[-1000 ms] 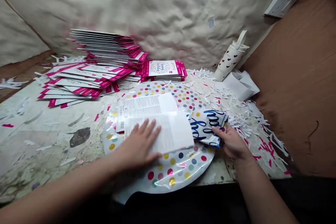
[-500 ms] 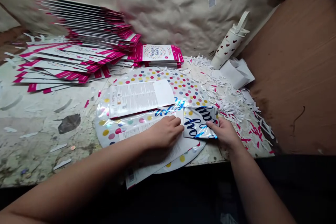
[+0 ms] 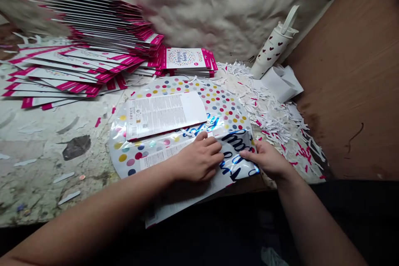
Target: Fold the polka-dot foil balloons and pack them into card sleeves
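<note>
We find the dotted foil balloon (image 3: 218,106) on the workbench (image 3: 40,166), its blue-lettered end folded over. Left hand (image 3: 198,160) lies open, pressing the fold; right hand (image 3: 266,160) has its fingers closed on the foil edge. Folding is in hand; the next move calls for flattening the crease.

Bare left hand (image 3: 198,160) and right hand (image 3: 268,160) on bare, sleeveless forearms (image 3: 93,216)

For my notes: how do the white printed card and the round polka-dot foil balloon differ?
The white printed card is rectangular and matte with small dark text, while the round polka-dot foil balloon is circular, shiny and dotted in many colours. The card lies on top of the balloon, covering part of it. Both lie flat.
</note>
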A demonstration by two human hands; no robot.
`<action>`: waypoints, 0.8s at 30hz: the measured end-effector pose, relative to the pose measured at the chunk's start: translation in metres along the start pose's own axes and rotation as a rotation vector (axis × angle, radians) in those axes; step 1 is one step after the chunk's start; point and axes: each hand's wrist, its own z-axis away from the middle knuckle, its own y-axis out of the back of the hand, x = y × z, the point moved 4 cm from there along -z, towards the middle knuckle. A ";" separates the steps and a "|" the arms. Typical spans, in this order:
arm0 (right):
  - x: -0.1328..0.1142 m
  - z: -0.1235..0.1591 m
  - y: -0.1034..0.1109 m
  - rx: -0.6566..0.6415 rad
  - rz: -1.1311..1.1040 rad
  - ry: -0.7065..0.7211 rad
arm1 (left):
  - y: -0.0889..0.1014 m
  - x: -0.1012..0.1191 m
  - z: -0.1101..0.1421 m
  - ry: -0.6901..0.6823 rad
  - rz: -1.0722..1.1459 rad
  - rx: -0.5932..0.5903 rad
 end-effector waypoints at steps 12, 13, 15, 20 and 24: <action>-0.042 -0.018 -0.014 0.125 0.240 0.161 | 0.008 0.003 0.000 0.059 0.026 -0.030; -0.044 -0.022 -0.018 0.136 0.239 0.167 | 0.010 0.004 -0.001 0.068 0.022 -0.020; -0.045 -0.026 -0.023 0.197 0.246 0.200 | 0.014 0.003 -0.002 0.095 0.005 -0.003; -0.053 -0.019 -0.040 -0.098 0.571 0.352 | 0.019 -0.004 -0.002 0.107 -0.054 0.024; -0.070 0.007 -0.028 0.094 0.492 0.616 | 0.041 -0.006 0.005 0.180 -0.119 0.191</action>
